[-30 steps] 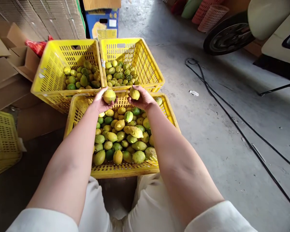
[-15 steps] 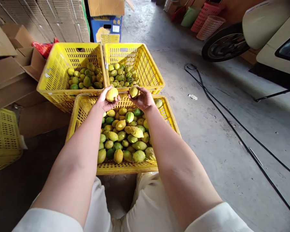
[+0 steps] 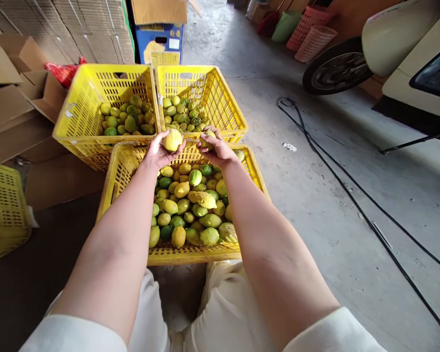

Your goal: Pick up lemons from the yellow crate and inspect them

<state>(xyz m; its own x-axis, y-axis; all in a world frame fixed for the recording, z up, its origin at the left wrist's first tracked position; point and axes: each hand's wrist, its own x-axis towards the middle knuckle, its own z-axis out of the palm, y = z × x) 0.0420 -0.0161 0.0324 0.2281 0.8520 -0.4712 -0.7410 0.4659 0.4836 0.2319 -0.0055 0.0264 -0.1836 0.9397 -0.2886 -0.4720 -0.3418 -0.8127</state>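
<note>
Gripped fruit [image 3: 173, 140] in left hand [image 3: 160, 152], another fruit [image 3: 205, 143] in right hand [image 3: 219, 150], apart near far edge of front crate [image 3: 196, 257]; had floor [image 3: 311, 195] space rightward.

A narrow gap parts the left grip [image 3: 160, 155] from the right grip [image 3: 216, 150] above the near crate [image 3: 194, 257]. Walls of the far left crate [image 3: 81, 110] and far right crate [image 3: 228, 105] rise beyond; cardboard [image 3: 7, 110] crowds the left, open floor [image 3: 297, 195] the right.

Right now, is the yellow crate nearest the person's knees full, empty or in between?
In between: green and yellow fruits lie in the crate, with bare slotted wall showing above them.
</note>
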